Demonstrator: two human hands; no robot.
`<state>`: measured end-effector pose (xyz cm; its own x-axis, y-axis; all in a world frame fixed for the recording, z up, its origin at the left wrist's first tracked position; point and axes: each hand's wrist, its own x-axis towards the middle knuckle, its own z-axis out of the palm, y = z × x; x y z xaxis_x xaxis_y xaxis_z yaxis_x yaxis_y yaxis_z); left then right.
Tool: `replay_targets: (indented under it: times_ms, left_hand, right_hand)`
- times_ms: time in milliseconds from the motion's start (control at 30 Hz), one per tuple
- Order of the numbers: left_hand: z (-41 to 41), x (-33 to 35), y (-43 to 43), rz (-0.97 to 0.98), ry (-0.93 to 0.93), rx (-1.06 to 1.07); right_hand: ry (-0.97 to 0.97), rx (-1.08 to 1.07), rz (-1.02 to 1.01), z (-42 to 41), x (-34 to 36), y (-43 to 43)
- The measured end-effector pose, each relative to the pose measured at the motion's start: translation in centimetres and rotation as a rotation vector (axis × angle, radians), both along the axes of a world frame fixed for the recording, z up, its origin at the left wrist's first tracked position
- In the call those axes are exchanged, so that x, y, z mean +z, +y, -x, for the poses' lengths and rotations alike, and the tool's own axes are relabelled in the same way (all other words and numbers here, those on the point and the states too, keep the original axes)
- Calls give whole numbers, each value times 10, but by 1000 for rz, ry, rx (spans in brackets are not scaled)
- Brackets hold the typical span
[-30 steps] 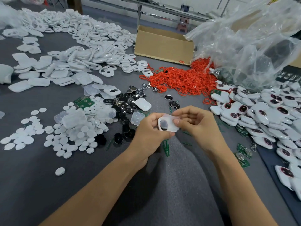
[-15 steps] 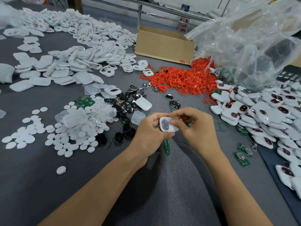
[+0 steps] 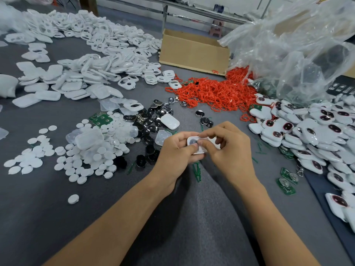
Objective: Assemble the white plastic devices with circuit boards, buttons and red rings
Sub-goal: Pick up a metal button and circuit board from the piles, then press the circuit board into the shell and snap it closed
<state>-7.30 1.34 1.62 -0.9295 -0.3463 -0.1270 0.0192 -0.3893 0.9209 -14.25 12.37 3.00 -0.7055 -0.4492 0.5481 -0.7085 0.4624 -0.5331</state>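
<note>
A small white plastic device shell (image 3: 194,143) with a dark round window is held over the table's middle. My left hand (image 3: 175,156) grips it from the left, thumb on its near edge. My right hand (image 3: 229,150) pinches its right side, fingertips pressing on its face. Most of the shell is hidden by my fingers. A heap of red rings (image 3: 215,94) lies behind the hands. Dark round buttons (image 3: 151,121) and green circuit boards (image 3: 100,119) lie to the left. Assembled white devices (image 3: 311,131) are piled at the right.
White shell halves (image 3: 96,54) cover the far left. White round discs (image 3: 76,156) are scattered at the near left. A cardboard box (image 3: 194,50) and a big clear plastic bag (image 3: 297,54) stand at the back. More green boards (image 3: 287,181) lie near the right.
Both hands have kept the shell between them and turned it slightly. My right fingers have moved further over its face, hiding more of it.
</note>
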Motion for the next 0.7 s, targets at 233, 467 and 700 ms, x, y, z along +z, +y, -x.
replay_targets:
  times_ms: [233, 467, 700]
  left_hand:
    - [2, 0, 0, -39, -19, 96]
    - [1, -2, -1, 35, -41, 151]
    - [0, -4, -1, 163, -70, 151]
  right_hand:
    - [40, 13, 25, 4, 0, 4]
    - [-63, -139, -117, 19, -2, 18]
    - [-91, -113, -350, 24, -11, 18]
